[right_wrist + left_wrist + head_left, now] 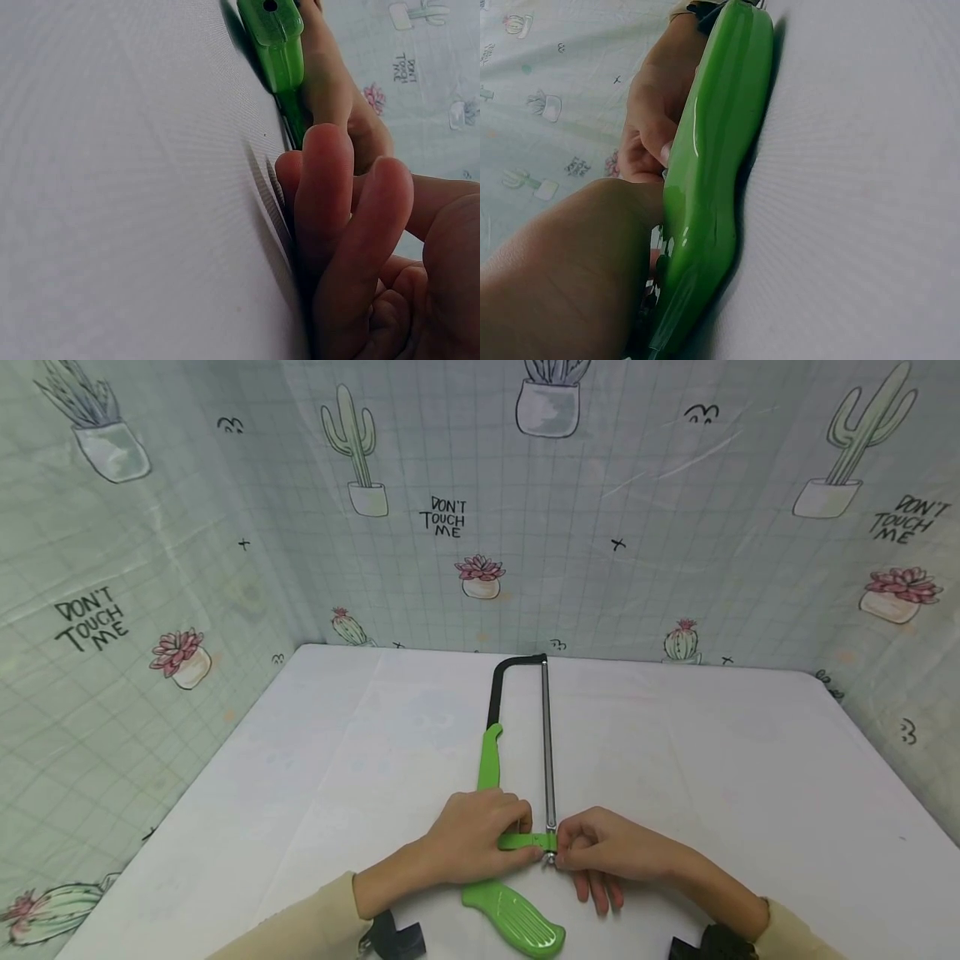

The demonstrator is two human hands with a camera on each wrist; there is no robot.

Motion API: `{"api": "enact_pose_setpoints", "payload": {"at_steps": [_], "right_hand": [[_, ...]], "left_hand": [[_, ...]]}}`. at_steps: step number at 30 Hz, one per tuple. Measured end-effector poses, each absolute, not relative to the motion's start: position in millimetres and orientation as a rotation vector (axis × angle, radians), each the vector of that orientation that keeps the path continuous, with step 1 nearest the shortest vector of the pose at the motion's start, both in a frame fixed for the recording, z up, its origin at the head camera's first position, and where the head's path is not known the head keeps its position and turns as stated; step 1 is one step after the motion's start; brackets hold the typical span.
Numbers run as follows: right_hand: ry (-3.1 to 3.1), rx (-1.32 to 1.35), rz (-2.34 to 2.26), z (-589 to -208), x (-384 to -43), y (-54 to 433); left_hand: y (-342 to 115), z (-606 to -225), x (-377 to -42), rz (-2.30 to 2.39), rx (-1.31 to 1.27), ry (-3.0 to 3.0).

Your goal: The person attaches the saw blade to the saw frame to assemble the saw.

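A hacksaw lies on the white table, its green handle (pixel 517 920) toward me and its black frame bow (pixel 497 689) pointing away. The narrow blade (pixel 548 743) runs along its right side. My left hand (pixel 472 839) grips the green frame, thumb and fingers around the short crossbar (pixel 525 841). At the blade's near end, a small silver wing nut (pixel 549 860) sits below the crossbar; my right hand (pixel 618 845) pinches there with thumb and forefinger. In the right wrist view, the other right fingers (pixel 326 202) hang loosely beside the table. The handle (pixel 724 112) fills the left wrist view.
The white table (pixel 712 760) extends to both sides of the saw. Behind it hangs a grid-patterned cloth (pixel 555 510) printed with cacti. Black wrist straps (pixel 397 939) show near both sleeves.
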State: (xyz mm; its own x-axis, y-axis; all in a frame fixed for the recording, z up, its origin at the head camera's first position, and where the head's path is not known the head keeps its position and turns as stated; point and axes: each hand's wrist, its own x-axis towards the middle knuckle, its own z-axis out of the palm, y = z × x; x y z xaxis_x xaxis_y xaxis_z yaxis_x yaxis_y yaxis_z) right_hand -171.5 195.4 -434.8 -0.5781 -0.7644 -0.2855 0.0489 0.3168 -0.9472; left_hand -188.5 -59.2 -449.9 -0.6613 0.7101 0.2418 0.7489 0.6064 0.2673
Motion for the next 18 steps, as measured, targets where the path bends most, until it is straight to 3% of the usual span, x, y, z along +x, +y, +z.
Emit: {"api": "enact_pose_setpoints", "payload": {"at_steps": [18], "right_hand": [[1.849, -0.615, -1.320, -437.0, -173.3, 196.6]], "left_hand": [[-58.7, -449.6, -189.9, -0.539, -1.238, -2.732]]}}
